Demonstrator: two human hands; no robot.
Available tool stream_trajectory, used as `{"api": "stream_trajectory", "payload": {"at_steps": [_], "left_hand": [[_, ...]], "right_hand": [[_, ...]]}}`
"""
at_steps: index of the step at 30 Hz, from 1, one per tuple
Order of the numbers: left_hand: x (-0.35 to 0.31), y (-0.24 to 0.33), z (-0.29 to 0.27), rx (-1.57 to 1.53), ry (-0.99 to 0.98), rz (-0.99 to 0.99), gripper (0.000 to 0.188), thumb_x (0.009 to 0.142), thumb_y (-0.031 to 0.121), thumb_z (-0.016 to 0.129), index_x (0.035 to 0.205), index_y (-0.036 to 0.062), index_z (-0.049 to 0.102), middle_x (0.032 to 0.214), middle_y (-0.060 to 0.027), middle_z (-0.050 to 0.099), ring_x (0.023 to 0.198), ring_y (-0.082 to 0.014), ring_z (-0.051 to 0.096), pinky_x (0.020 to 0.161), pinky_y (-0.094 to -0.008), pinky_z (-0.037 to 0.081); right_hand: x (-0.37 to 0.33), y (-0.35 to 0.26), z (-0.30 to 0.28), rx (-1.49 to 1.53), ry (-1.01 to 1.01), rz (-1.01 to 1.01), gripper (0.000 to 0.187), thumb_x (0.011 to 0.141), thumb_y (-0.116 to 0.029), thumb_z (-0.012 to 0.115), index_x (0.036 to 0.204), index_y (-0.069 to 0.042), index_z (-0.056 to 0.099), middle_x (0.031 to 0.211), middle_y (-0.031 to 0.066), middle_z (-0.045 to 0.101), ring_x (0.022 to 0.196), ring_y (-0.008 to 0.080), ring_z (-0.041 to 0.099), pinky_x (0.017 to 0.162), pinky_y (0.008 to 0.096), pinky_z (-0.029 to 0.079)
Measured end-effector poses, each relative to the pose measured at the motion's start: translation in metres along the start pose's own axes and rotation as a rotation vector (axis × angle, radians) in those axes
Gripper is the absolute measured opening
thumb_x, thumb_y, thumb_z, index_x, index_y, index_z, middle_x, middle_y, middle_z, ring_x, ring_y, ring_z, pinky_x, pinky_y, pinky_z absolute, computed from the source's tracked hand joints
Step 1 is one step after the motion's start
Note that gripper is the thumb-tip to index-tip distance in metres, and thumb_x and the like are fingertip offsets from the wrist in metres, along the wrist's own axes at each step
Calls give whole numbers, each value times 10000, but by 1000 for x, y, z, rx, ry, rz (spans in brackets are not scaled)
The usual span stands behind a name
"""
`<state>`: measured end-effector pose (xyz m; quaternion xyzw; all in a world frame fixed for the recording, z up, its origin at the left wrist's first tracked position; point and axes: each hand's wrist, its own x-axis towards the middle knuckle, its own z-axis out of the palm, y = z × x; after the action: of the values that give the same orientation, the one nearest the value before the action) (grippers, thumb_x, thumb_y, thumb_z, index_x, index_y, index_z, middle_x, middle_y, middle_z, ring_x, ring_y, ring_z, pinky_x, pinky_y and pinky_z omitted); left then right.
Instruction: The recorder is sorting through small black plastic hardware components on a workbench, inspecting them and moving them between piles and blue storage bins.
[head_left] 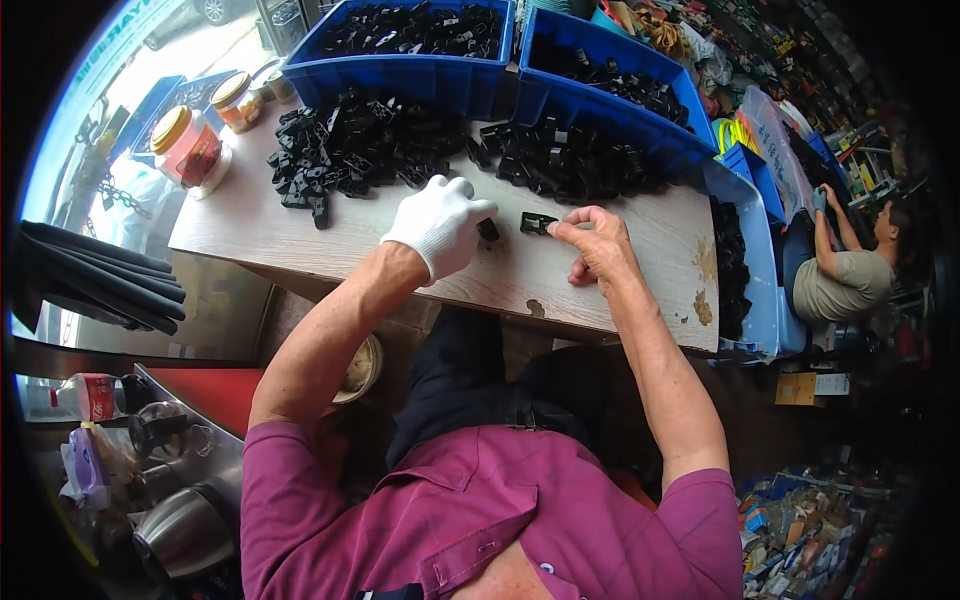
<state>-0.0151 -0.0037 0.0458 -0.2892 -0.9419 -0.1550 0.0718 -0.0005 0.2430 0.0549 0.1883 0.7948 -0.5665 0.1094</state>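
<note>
My left hand [437,224], in a white knit glove, is closed over the middle of the table. Its fingers hold a small black plastic part [488,229], mostly hidden by the glove. Bare, my right hand [598,245] pinches another black plastic part [537,223] between thumb and fingertips, just above the tabletop. That part is oblong, with an open frame-like middle. Beyond my left hand lies a loose heap of black parts [350,150]. A second heap [570,165] spreads beyond my right hand.
Two blue bins [400,75] [620,125] full of black parts stand at the table's far edge. Lidded jars [190,150] sit at the far left. A light-blue tub [762,270] adjoins the right edge. Further right, a person [850,260] works.
</note>
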Motion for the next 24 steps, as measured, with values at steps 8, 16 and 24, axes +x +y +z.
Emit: {"api": "stream_trajectory", "payload": {"at_steps": [8,16,24], "left_hand": [[5,-8,24,-12,126,240,290,810,88,673,1095,114,723,1014,-90,733,969,-321,684,798,-428,578],[12,1,28,-240,305,119,265,859,117,670,1118,112,724,1017,-94,740,932,-330,695,805,-416,578],[36,14,38,-242,187,339,237,835,63,675,1049,124,757,971,-80,721,893,-312,690,764,-401,575]], "right_hand": [[5,0,3,-137,-96,-78,413,817,-162,816,1167,-4,664,675,45,639,405,101,503,379,291,456],[-3,0,2,-176,-155,-107,288,833,-149,794,1079,-27,704,545,26,593,382,108,511,371,287,440],[-1,9,2,-148,-156,-152,263,827,-111,752,1074,-33,710,519,14,568,381,107,517,371,282,454]]}}
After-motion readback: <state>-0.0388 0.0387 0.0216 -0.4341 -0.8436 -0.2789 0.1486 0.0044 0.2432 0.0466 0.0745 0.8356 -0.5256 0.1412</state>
